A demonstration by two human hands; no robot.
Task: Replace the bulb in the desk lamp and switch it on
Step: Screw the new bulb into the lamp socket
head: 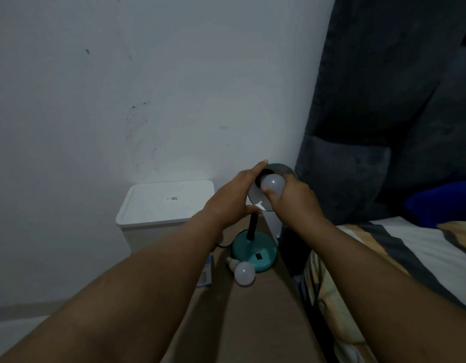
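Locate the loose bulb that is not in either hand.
The loose bulb lies on the brown tabletop, low centre of the head view, against the teal lamp base.

A white lidded bin (165, 205) stands against the pale, scuffed wall (148, 87), with a small label on its lid. At its near right a blue-and-white carton (206, 273) lies on the brown tabletop (253, 323). To the right a dark grey upholstered headboard (396, 100) rises behind a bed with striped bedding (399, 263) and a blue pillow (444, 203).
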